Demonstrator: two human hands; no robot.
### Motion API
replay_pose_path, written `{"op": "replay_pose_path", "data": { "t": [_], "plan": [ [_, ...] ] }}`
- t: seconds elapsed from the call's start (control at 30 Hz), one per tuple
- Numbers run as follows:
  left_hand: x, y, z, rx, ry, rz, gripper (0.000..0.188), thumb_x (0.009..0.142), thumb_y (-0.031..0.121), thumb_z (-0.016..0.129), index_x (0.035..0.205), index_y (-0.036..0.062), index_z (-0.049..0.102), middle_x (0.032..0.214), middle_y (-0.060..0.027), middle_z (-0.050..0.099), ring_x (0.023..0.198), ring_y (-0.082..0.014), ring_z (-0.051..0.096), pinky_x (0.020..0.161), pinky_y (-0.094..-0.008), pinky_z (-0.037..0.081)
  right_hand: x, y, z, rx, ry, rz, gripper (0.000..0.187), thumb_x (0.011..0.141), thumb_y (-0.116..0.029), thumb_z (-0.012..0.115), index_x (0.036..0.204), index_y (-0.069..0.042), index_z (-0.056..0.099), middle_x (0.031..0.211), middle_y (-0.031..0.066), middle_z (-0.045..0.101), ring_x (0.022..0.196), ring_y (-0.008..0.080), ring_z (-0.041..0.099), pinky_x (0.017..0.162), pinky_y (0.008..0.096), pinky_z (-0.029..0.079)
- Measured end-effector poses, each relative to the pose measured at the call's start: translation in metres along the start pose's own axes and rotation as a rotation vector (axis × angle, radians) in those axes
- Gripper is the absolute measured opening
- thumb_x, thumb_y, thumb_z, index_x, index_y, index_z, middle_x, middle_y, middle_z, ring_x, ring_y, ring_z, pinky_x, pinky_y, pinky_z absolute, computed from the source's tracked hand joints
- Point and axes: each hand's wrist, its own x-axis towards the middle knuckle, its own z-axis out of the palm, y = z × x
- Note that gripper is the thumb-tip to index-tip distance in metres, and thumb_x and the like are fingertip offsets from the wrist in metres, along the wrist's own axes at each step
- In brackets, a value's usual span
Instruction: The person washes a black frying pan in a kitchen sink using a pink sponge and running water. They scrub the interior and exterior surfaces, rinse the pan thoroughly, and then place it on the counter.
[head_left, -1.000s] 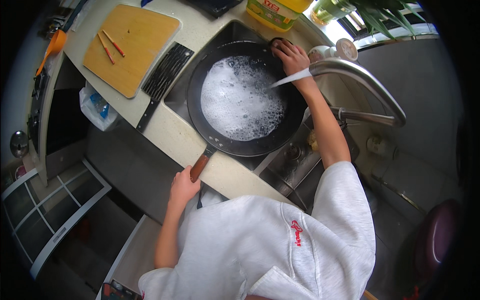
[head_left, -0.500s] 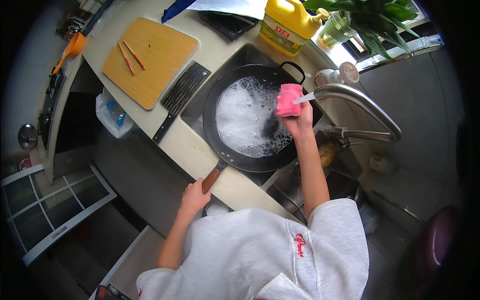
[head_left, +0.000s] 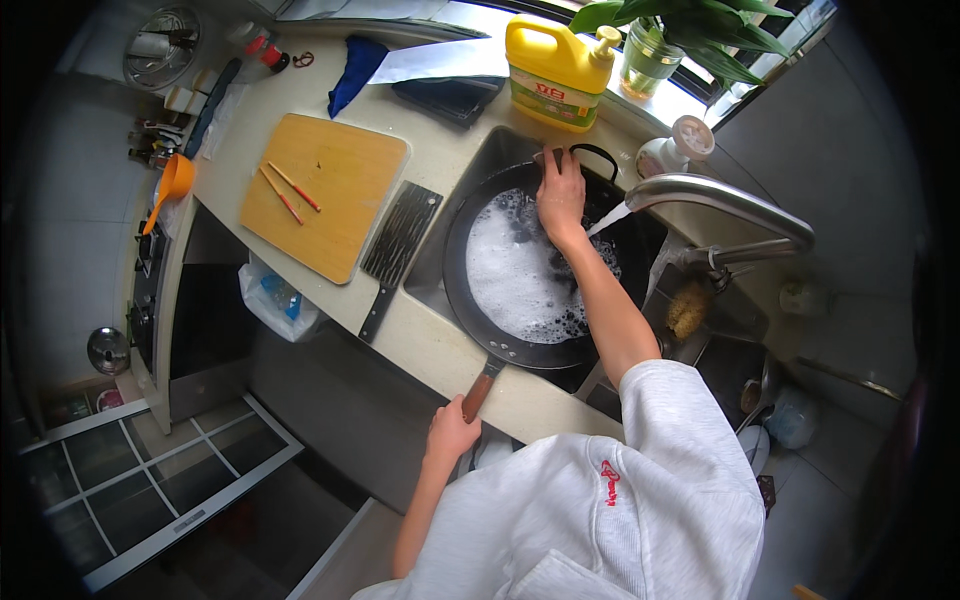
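Note:
A large black wok (head_left: 456, 285) full of white suds (head_left: 508, 275) rests over the sink. My left hand (head_left: 453, 433) is closed round the end of its brown handle (head_left: 482, 388). Across the suds, my right hand (head_left: 562, 192) bends its fingers over the far inner wall, close to the small loop handle (head_left: 597, 153). Under those fingers is the sponge, mostly hidden; only a dark edge (head_left: 556, 156) shows at the fingertips. Water runs from the metal faucet (head_left: 735, 195) into the wok, right of my wrist.
Left of the sink lie a cleaver (head_left: 402, 235) and a wooden cutting board (head_left: 335, 185) with two red-ended chopsticks (head_left: 292, 188). A yellow detergent jug (head_left: 555, 85), a plant in a glass jar (head_left: 650, 62) and a white pump bottle (head_left: 672, 150) line the back. A brown scrubber (head_left: 687, 310) lies right.
My right hand has gone from under the faucet to the wok's far wall, and the sponge's pink side no longer shows. My left hand still grips the handle. The view has shifted.

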Motion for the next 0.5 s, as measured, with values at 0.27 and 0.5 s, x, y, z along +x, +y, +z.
{"op": "replay_pose_path", "data": {
  "t": [0.27,0.5],
  "plan": [
    [0.001,-0.002,0.002,0.008,0.005,0.014,0.027,0.075,0.019,0.062,0.094,0.0005,0.056,0.082,-0.0259,0.064,0.084,-0.0442,0.062,0.076,-0.0496,0.049,-0.007,-0.032,0.035,0.011,-0.029,-0.286,0.039,0.077,-0.003,0.053,0.115,-0.005,0.058,0.125,0.0173,0.053,0.124,0.0363,0.045,0.104,0.0448,0.037],
    [0.002,-0.003,0.0,0.048,0.005,0.006,0.029,0.075,0.019,0.063,0.096,-0.0001,0.056,0.083,-0.0269,0.064,0.087,-0.0444,0.061,0.076,-0.0495,0.049,-0.068,-0.082,0.031,0.422,-0.441,-0.687,0.03,0.074,-0.005,0.057,0.103,-0.006,0.064,0.117,0.0115,0.059,0.12,0.0316,0.05,0.1,0.0403,0.042]
  ]
}}
